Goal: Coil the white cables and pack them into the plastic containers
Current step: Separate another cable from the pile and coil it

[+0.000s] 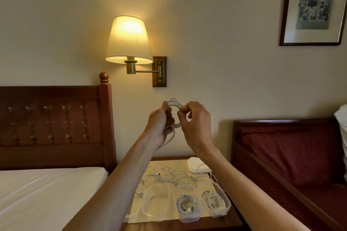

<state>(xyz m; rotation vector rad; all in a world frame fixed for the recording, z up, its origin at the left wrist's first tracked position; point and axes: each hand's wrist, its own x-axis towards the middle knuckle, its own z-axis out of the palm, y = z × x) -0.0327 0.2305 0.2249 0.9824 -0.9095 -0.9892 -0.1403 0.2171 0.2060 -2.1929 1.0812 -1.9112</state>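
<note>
I hold a white cable coil (173,104) raised in front of the wall, above the nightstand. My left hand (159,124) grips the coil's left side, and a loose end hangs down past its palm. My right hand (196,121) pinches the coil's right side with thumb and fingers. Below, a tangle of loose white cables (169,174) lies on the nightstand. In front of it stand clear plastic containers: an empty one (156,203) on the left, a middle one (186,205) and a right one (216,203), each with a coiled cable inside.
The nightstand (216,224) stands between a bed with a white sheet (47,193) on the left and a red upholstered seat (291,155) on the right. A stack of white lids (198,166) sits at its back. A lit wall lamp (129,41) hangs above.
</note>
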